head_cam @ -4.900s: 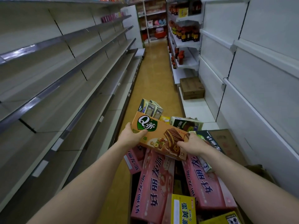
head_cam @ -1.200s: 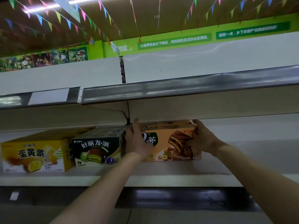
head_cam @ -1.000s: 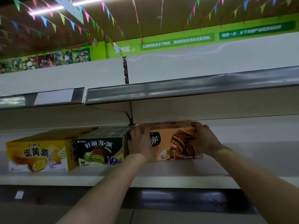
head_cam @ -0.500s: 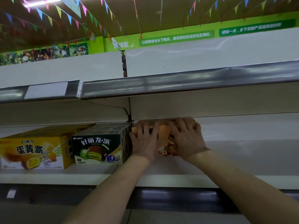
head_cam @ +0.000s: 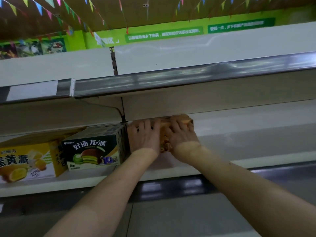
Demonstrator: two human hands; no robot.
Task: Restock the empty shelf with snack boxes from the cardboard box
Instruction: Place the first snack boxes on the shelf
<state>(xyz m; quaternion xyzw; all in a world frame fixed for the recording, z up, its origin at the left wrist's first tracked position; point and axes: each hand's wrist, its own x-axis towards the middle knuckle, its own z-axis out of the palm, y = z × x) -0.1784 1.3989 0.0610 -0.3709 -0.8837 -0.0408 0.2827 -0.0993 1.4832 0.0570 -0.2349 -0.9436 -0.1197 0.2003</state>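
Observation:
An orange snack box stands far back on the white shelf, mostly hidden behind my hands. My left hand lies flat with straight fingers against the box's front left part. My right hand presses flat on its front right part, fingers pointing up. A dark green snack box stands right beside it on the left, nearer the shelf's front. Left of that stands a yellow snack box. The cardboard box is out of view.
The upper shelf's grey price rail overhangs just above my hands. The lower rail runs along the shelf's front edge. To the right of the orange box the shelf is bare. Coloured bunting and green wall signs hang above.
Both hands let go of the orange box's ends, came onto its front face and pushed it deeper into the shelf. It now sits further back than the green box.

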